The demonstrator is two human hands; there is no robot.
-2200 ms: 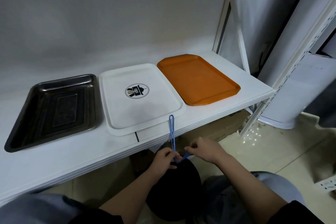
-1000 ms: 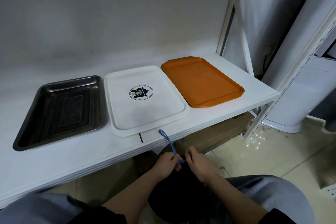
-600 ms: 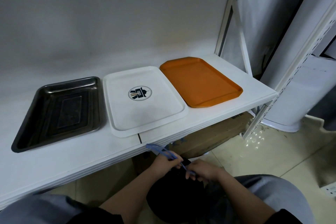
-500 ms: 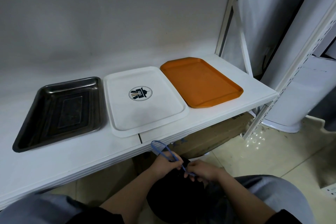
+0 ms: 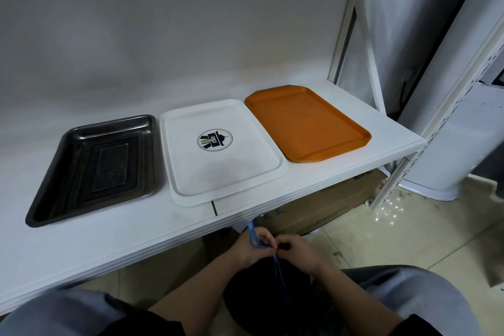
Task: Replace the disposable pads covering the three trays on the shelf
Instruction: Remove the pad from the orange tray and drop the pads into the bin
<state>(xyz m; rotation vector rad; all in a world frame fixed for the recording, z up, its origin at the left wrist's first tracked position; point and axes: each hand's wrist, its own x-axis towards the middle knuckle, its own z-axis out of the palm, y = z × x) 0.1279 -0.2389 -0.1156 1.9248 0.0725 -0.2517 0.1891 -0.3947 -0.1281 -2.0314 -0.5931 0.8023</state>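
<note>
Just blue string within both grips

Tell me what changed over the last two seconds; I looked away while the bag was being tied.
The blue drawstring, earlier stretched up past the shelf edge, has been drawn down into a small loop at the left hand. The right hand moved in close beside it; both keep pinching the string over the black bag. The steel tray, white tray and orange tray stayed bare and unmoved.

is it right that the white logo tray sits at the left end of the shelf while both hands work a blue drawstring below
Not quite. The head view shows the white plastic tray with the round logo in the middle, between the dark metal tray and the orange plastic tray. Both hands do pinch the thin blue drawstring below the white shelf.
</note>
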